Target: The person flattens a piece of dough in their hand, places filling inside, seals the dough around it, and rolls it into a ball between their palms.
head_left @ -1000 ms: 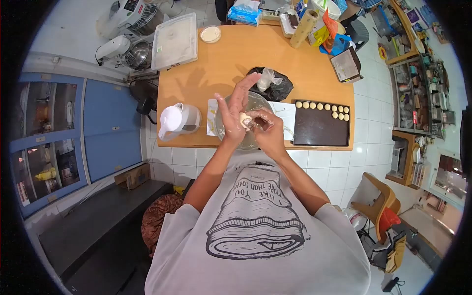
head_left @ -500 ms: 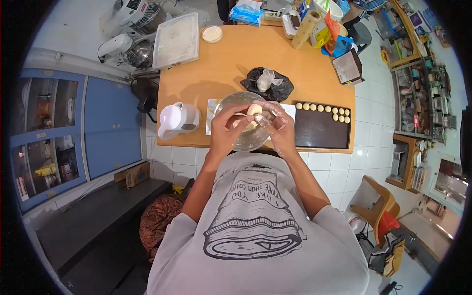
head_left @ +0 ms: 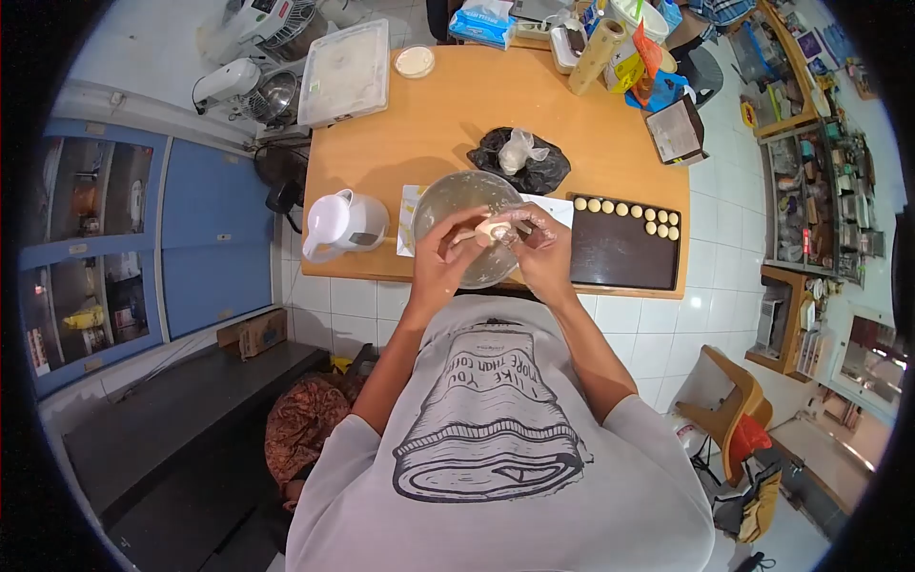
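Over the metal bowl, my left hand and my right hand meet at the fingertips. Between them they pinch a small piece of pale dough, now flattened or folded rather than round. Floury residue coats the fingers of my right hand. What lies at the bottom of the bowl is mostly hidden by my hands. Right of the bowl, a dark baking tray carries several pale dough balls along its far edge and right corner.
A white electric kettle stands left of the bowl. Behind the bowl lies a black plastic bag with a clear bag on top. Farther back are a lidded plastic container, a round lid, a roll of wrap and an open box.
The dough piece has gone from a round ball held up in my fingers to a flatter, partly covered shape. My hands have dipped slightly and the fingers have closed in around it.
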`<state>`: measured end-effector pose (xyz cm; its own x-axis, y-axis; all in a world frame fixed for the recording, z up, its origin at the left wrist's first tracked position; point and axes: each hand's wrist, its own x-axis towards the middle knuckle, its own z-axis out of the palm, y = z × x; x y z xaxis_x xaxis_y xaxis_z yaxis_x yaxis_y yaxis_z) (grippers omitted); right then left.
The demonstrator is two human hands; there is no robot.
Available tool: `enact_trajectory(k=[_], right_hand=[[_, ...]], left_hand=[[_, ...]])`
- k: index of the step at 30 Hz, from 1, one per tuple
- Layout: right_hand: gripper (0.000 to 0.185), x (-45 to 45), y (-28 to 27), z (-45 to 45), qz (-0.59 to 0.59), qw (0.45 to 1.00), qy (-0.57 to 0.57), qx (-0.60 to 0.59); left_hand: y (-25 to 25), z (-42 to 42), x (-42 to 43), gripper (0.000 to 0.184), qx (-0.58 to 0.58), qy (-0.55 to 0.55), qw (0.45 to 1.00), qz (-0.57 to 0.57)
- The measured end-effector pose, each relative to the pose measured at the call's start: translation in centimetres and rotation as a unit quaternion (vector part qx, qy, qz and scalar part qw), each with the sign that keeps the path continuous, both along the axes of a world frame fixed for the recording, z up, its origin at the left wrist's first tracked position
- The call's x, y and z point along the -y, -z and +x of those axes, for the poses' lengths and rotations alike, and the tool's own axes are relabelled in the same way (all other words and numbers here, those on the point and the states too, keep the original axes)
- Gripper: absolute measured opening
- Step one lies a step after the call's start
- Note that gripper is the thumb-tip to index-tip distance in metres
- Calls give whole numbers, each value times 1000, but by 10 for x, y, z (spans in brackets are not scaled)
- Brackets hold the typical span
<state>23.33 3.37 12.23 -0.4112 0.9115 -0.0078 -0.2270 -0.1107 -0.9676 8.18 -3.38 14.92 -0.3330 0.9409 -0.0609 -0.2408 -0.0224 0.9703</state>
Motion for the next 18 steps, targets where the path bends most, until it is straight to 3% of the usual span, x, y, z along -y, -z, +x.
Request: enact_trajectory(k=[7,11,13,18], right_hand=[[32,6,-16,-8,71,997,25,15],[32,-1,7,6,25,995,-59,81],[30,-4,8,8,11,991,-63,117],[24,5,21,3,-21,998,-6,63]], left_hand=[[25,-14,8,29,-16,-13,999,-39],[16,-8,8,30,-70,-7,997,-38],[21,-3,8,32,-29,-20,999,-24],[30,9,7,35,14,-25,998,-52]])
